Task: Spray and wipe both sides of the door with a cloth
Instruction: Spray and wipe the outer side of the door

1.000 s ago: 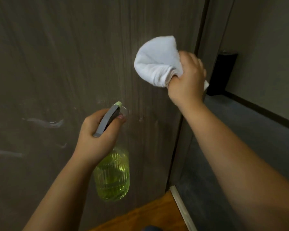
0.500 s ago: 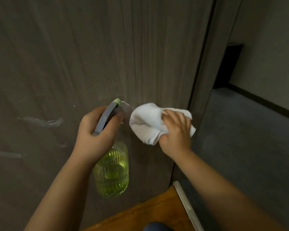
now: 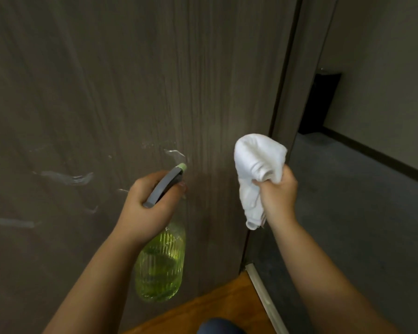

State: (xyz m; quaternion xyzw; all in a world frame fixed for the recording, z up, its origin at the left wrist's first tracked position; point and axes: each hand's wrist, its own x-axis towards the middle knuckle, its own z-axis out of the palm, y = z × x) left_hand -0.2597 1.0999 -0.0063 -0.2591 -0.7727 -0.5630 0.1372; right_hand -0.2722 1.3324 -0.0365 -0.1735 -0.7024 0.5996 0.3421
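Note:
A dark wood-grain door (image 3: 121, 92) fills the left and middle of the head view, with wet streaks low on its left part. My left hand (image 3: 147, 203) grips a spray bottle (image 3: 161, 263) of green liquid with a grey trigger head, its nozzle pointing at the door. My right hand (image 3: 279, 196) holds a crumpled white cloth (image 3: 256, 162) just off the door's surface, near the door's right edge. Part of the cloth hangs below my fist.
The door's edge and the frame (image 3: 292, 92) run down right of the cloth. Beyond lies a grey carpeted corridor (image 3: 360, 213) with a dark skirting. A metal threshold strip (image 3: 263, 295) and wooden floor (image 3: 217, 309) are at the bottom.
My right hand swept the cloth down the door from high up to beside the bottle, then pulled right and bunched it in a fist. My left hand with the bottle stayed put.

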